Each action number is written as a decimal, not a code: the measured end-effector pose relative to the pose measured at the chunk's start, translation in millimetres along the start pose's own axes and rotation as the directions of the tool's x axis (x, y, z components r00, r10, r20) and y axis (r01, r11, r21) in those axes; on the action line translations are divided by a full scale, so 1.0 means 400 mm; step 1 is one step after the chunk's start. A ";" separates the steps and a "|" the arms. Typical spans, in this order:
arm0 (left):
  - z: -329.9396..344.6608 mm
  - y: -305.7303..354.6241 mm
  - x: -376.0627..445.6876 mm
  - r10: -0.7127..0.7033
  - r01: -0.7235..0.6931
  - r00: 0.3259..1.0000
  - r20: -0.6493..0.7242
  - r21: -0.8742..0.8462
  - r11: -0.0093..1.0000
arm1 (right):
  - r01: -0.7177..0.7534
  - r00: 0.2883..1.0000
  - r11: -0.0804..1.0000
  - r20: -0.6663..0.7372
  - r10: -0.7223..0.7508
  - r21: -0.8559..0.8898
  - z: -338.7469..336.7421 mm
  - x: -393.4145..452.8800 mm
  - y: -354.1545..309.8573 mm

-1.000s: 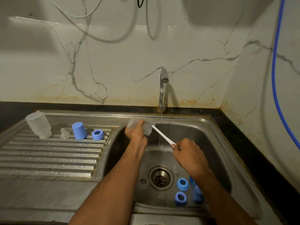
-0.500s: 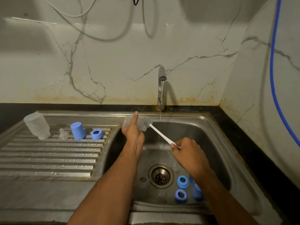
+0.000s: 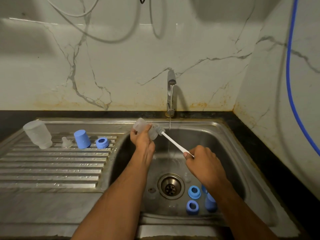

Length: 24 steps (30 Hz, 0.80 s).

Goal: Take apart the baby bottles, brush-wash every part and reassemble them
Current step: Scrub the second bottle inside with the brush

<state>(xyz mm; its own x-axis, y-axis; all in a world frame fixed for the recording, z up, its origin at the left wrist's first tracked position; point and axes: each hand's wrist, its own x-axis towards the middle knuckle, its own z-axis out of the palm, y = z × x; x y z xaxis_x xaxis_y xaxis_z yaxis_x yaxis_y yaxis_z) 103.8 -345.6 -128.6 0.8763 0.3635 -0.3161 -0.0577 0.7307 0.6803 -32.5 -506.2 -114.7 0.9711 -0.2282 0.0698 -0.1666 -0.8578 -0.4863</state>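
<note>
Brush-washing step: left hand (image 3: 144,144) clenched round clear bottle (image 3: 144,128), right hand (image 3: 203,164) clenched on brush (image 3: 170,139) at its mouth. Next, probably: push bristles inside, twist.

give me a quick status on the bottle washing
Left hand holds clear bottle over sink. Right hand holds brush, bristles at bottle mouth. Tap running, nothing in the way.
</note>
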 end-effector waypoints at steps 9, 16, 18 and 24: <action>0.001 -0.012 -0.002 0.003 -0.003 1.000 0.000 -0.082 0.997 | 0.048 0.998 0.999 -0.040 -0.049 -0.026 0.005 0.003 -0.036; -0.013 -0.011 0.029 0.026 -0.026 1.000 -0.018 -0.003 1.000 | 0.037 0.999 0.999 -0.034 -0.037 -0.021 0.007 -0.007 -0.026; -0.013 -0.020 0.022 0.046 -0.045 0.999 -0.008 0.082 0.996 | 0.022 0.998 1.000 -0.052 -0.023 -0.020 0.007 -0.004 -0.032; 0.003 -0.011 0.017 0.037 -0.035 0.999 0.025 -0.079 0.996 | 0.028 0.998 0.999 -0.059 -0.027 0.020 -0.004 0.003 -0.040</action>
<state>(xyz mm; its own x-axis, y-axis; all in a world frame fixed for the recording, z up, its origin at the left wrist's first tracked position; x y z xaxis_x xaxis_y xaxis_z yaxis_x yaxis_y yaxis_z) 110.6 -347.1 -133.1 0.8851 0.3761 -0.2740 -0.1261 0.7606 0.6369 -28.8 -493.5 -105.7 0.9635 -0.2318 0.1342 -0.1356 -0.8543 -0.5018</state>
